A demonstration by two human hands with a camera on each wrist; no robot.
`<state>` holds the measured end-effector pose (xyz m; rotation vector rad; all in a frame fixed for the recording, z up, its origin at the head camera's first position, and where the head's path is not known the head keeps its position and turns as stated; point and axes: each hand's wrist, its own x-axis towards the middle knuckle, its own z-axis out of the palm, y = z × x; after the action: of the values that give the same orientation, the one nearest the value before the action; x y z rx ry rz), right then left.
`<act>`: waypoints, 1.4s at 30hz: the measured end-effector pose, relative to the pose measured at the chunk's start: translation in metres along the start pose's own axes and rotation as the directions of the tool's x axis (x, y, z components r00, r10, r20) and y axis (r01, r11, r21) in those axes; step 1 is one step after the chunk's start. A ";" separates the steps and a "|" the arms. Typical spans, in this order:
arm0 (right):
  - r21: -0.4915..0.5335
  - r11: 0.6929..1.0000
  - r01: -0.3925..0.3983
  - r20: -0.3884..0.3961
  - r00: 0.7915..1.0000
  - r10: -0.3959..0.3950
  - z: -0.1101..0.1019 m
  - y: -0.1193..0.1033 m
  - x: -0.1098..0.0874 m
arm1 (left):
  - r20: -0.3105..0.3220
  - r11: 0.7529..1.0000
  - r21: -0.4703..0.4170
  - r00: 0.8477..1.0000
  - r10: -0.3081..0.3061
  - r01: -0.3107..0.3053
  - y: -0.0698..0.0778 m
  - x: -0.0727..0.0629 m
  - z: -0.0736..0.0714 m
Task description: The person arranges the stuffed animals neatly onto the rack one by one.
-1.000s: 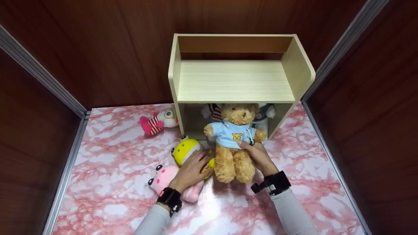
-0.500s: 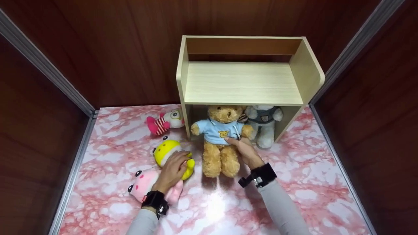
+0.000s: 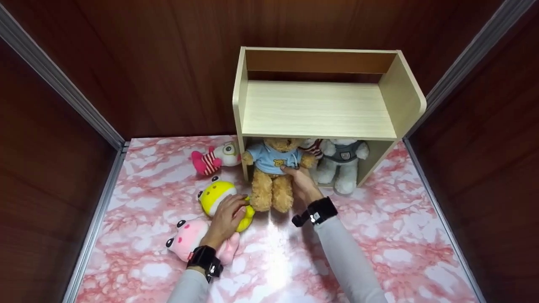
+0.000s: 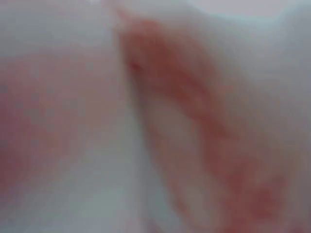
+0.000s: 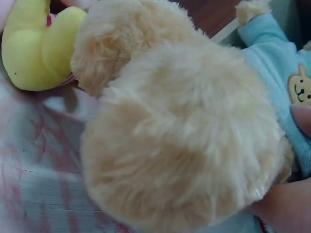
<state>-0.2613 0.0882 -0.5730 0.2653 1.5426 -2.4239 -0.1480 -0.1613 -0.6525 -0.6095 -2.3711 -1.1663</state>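
Observation:
My right hand holds the brown teddy bear, which wears a light blue hoodie, by its lower body, thumb over the hoodie's front. The bear's head is under the middle board at the left of the lower compartment, its top hidden; its legs face me. In the right wrist view the bear's furry foot fills the middle. Lower left, my left hand grips the yellow frog plush around its body. A pink frog plush lies partly under the left wrist. The left wrist view is a blur.
A pale wooden shelf stands against the back wall. Inside its lower compartment, at the right, sit a white plush in a grey top and a striped plush. A pink-and-white striped doll lies outside, left of the shelf.
The right hand has moved the teddy bear leftward and deeper into the lower compartment. The left hand and both frogs have shifted left, away from the shelf's front; the head view has shifted slightly too.

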 end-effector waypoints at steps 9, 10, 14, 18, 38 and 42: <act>-0.031 1.000 0.004 0.063 0.998 -0.002 0.016 0.008 0.020 | -0.090 0.987 0.123 0.990 0.111 -0.099 0.054 0.045 0.015; -0.023 1.000 0.013 0.066 0.998 -0.011 0.017 0.008 0.023 | -0.067 0.983 0.145 0.990 0.123 -0.112 0.058 0.052 0.020; -0.004 0.999 0.042 0.055 0.998 -0.042 0.021 0.010 0.031 | 0.042 0.967 0.241 0.996 0.076 -0.084 0.061 0.074 0.037; -0.091 0.995 0.050 0.027 0.999 -0.047 0.018 0.010 0.036 | 0.095 0.911 0.412 0.995 -0.006 -0.034 0.058 0.087 0.053; -0.932 -0.009 0.361 0.346 0.885 -0.312 -0.022 0.001 0.034 | 0.055 0.814 0.570 0.983 -0.175 0.113 0.045 0.091 0.094; -0.892 -0.259 0.370 0.429 0.872 -0.234 -0.032 -0.001 0.024 | 0.060 0.805 0.581 0.980 -0.189 0.119 0.040 0.093 0.093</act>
<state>-0.2838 0.1150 -0.5928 -0.6767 3.1103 -0.4565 -0.2179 -0.0454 -0.6286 -0.2785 -2.7244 -0.4100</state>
